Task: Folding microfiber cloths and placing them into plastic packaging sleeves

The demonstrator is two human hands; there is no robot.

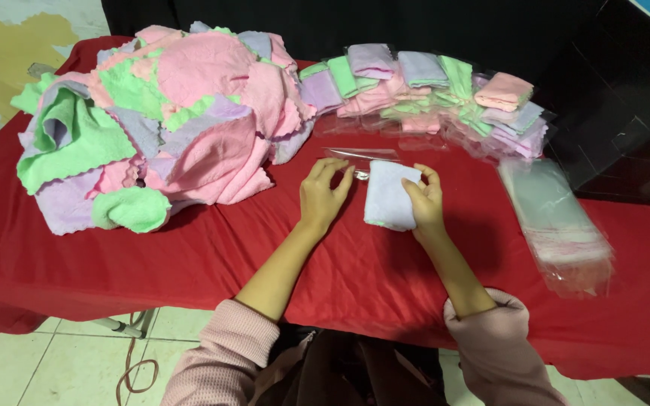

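The right hand point(424, 201) pinches a folded pale lilac cloth point(389, 194) along its right edge, thumb on top and fingers curled round the side, so the small square keeps its fold and lies flat on the red tablecloth point(189, 256); the left hand point(323, 195) rests just left of the cloth, fingers bent and narrowly parted at the mouth of a clear plastic sleeve point(359, 156), though whether it actually grips the film cannot be told, since the film is nearly invisible against the red; the sleeve lies just beyond the held cloth, its opening apparently turned towards it. Well to the left of both hands sits a loose heap of pink, green and lilac cloths point(159, 120), unfolded and tumbled together; beyond the grip, a row of folded cloths already in clear bags point(430, 90) leans in a line; to the right of the right hand lies a stack of empty clear bags point(558, 222), within easy reach.
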